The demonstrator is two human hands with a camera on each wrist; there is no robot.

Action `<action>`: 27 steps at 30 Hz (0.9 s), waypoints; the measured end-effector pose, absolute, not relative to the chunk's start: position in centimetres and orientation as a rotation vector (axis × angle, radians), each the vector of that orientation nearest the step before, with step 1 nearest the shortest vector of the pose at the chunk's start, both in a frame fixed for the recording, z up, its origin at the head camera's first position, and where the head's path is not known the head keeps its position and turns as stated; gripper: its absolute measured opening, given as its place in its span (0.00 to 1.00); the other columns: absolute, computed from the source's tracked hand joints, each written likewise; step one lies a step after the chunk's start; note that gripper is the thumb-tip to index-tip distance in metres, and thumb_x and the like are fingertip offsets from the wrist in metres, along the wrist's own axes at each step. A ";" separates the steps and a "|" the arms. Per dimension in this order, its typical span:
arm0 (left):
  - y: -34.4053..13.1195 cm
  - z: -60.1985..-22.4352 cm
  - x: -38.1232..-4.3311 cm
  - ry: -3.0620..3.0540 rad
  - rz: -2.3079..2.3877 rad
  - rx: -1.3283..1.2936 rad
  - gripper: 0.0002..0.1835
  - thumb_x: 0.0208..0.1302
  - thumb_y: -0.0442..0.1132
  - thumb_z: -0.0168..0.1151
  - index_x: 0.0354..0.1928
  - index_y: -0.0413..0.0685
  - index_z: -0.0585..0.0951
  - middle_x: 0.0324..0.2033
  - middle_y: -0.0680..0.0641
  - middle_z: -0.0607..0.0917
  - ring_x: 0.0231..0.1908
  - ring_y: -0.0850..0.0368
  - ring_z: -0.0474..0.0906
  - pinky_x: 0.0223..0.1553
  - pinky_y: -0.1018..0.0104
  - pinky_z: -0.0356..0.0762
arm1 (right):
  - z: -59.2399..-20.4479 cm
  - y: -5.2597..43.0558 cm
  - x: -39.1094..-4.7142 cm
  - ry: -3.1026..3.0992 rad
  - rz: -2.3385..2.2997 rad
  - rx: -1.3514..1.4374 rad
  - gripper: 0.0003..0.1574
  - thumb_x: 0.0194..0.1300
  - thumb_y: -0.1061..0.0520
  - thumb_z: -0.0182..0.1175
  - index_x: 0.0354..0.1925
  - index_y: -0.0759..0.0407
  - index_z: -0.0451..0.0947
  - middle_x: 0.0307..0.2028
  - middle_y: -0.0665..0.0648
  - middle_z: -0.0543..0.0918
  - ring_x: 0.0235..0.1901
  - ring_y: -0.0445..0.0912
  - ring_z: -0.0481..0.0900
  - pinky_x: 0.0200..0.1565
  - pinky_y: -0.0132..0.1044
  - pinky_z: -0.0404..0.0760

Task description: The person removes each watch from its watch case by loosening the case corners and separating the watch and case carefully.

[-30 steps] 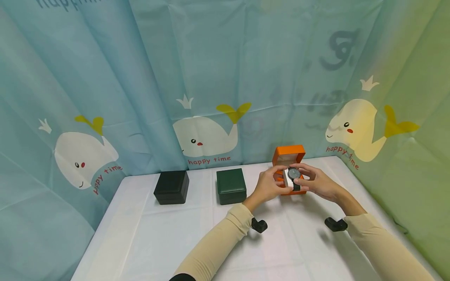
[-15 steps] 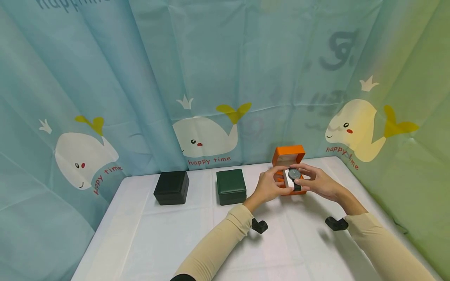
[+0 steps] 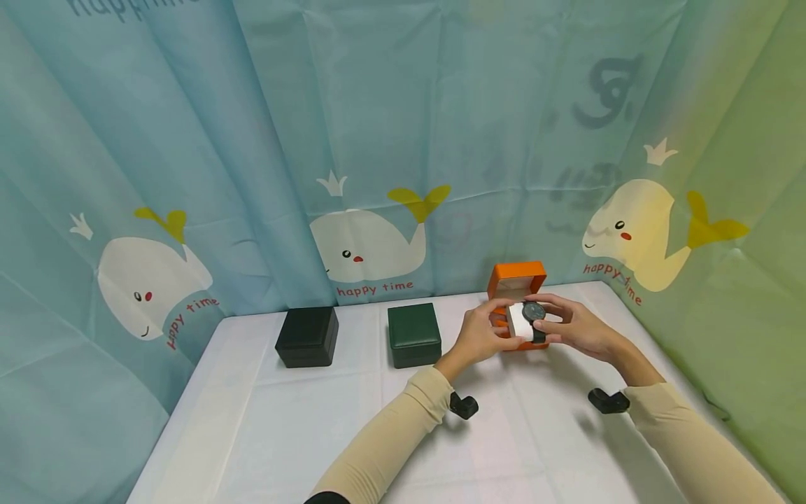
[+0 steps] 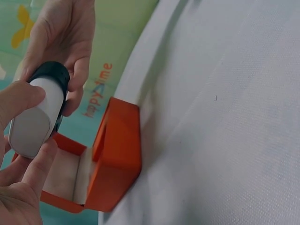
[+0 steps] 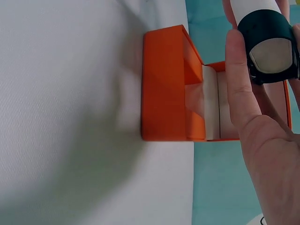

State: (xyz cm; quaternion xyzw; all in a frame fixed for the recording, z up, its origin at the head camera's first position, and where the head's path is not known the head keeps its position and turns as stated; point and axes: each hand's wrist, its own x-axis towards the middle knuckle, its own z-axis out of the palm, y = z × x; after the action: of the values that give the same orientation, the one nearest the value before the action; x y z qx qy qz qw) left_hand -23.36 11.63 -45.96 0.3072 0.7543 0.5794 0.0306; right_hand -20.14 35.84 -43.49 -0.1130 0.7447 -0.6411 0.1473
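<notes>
A black watch (image 3: 534,312) with a dark round dial sits round a white watch cushion (image 3: 519,323), held up in front of the opened orange box (image 3: 518,269). My left hand (image 3: 480,332) pinches the cushion by its left end between thumb and fingers. On the other side my right hand (image 3: 576,329) grips the watch by its edges. In the left wrist view much of the cushion (image 4: 30,130) sticks out of the strap. The right wrist view shows the cushion's other end face (image 5: 273,55) inside the dark strap (image 5: 267,23).
Left of the orange box stand a closed green box (image 3: 415,334) and a closed black box (image 3: 307,337) on the white-covered table (image 3: 302,434). A printed curtain (image 3: 378,140) hangs behind the table and along the right side.
My right hand and the watch have shifted slightly to the right along the cushion, so more of the white shows. The left hand and the boxes stay where they were.
</notes>
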 end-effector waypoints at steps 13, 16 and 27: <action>11.4 -45.9 -23.2 2.300 1.795 0.917 0.34 0.53 0.32 0.81 0.63 0.47 0.79 0.51 0.42 0.80 0.42 0.45 0.88 0.45 0.56 0.86 | -43.3 36.5 -19.9 2.124 -1.873 -0.353 0.37 0.77 0.64 0.57 0.77 0.63 0.57 0.64 0.58 0.70 0.56 0.44 0.81 0.53 0.43 0.84; 11.3 -46.0 -23.3 2.301 1.799 0.912 0.34 0.52 0.32 0.81 0.63 0.48 0.79 0.49 0.42 0.81 0.41 0.44 0.88 0.44 0.57 0.87 | -43.3 36.6 -19.9 2.133 -1.865 -0.355 0.37 0.77 0.64 0.57 0.77 0.64 0.57 0.65 0.58 0.69 0.56 0.45 0.81 0.53 0.44 0.84; 10.9 -46.0 -23.4 2.308 1.821 0.873 0.34 0.52 0.31 0.81 0.63 0.48 0.80 0.48 0.42 0.82 0.40 0.50 0.88 0.41 0.66 0.86 | -43.0 37.2 -19.6 2.136 -1.876 -0.356 0.40 0.76 0.63 0.58 0.78 0.65 0.54 0.67 0.56 0.65 0.58 0.41 0.78 0.53 0.46 0.84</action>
State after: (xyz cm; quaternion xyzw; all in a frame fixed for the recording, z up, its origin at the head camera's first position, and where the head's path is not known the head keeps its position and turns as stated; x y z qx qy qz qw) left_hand -23.42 10.95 -45.95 0.2845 0.7520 0.5934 0.0373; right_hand -19.64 37.23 -43.02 -0.1230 0.7383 -0.6487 0.1377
